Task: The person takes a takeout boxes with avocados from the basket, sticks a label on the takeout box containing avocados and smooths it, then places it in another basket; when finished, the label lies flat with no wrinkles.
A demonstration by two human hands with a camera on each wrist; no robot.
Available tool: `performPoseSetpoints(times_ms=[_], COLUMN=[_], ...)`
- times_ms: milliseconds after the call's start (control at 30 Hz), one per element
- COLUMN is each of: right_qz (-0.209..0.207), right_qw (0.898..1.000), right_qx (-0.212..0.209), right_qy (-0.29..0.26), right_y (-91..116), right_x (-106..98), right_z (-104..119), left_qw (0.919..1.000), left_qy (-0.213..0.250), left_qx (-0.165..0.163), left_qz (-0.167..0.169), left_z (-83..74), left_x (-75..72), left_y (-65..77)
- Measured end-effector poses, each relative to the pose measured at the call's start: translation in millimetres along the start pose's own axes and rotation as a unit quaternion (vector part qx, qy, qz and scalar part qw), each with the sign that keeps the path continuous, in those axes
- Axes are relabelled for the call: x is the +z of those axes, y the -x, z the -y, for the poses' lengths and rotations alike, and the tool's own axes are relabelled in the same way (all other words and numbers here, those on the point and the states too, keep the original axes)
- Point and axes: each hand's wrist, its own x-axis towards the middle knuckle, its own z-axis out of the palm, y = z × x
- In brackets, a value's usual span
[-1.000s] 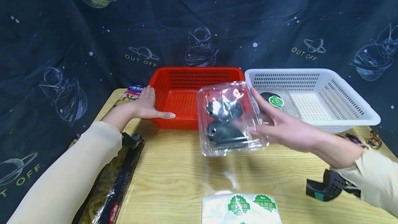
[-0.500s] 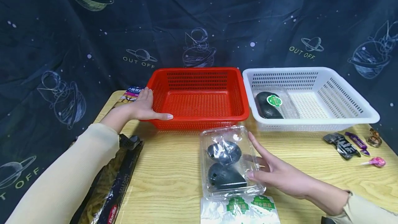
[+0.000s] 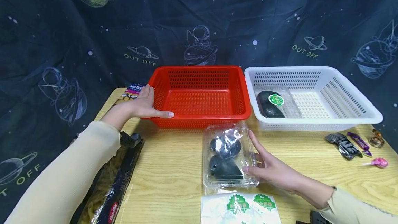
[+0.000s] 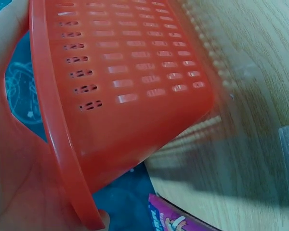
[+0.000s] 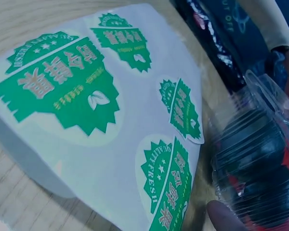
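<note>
My right hand [image 3: 273, 168] grips the right side of a clear plastic clamshell box [image 3: 206, 179], with the thumb over its lid. Inside the box lie two dark rounded objects [image 3: 225, 170], each with small holes. The box is low over the table, just behind a white sheet of green stickers [image 3: 214, 210], which the right wrist view shows close up. My left hand [image 3: 140, 104] rests on the left rim of a red plastic basket [image 3: 199, 117], fingers straight and thumb along the front rim. In the left wrist view the palm lies against that rim.
A white basket [image 3: 351, 121] beside the red one holds another clear box [image 3: 293, 108] with a green sticker. Wrapped candies [image 3: 345, 146] and a pink lollipop [image 3: 380, 162] lie at right. A black pasta package [image 3: 116, 186] lies under the left arm, snack packs [image 3: 133, 91] behind it.
My right hand has lowered the clear box from in front of the red basket toward the table behind the sticker sheet. My left hand stays on the red basket's rim.
</note>
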Motion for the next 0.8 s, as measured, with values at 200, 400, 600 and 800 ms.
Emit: performPoseSetpoints(times_ms=[200, 400, 600, 800], right_qz=[-0.012, -0.025, -0.020, -0.013], right_qw=[1.000, 0.999, 0.998, 0.998], right_qx=[0.020, 0.038, 0.049, 0.049], right_qy=[0.005, 0.022, 0.022, 0.023], right_y=[0.5, -0.1, -1.4, -1.4], right_x=[0.5, -1.2, -2.4, -3.0], right_z=[6.7, 9.2, 9.4, 9.2], left_qw=[1.0000, 1.0000, 1.0000, 0.9989], left_qy=[0.004, 0.009, 0.003, -0.005], left_qx=[0.001, 0.002, 0.004, 0.021], left_qz=[-0.001, 0.001, -0.004, -0.042], left_z=[0.2, 0.1, 0.4, -1.2], left_x=[-0.5, -0.3, -0.3, 2.3], left_y=[-0.9, -0.7, -0.6, 2.0])
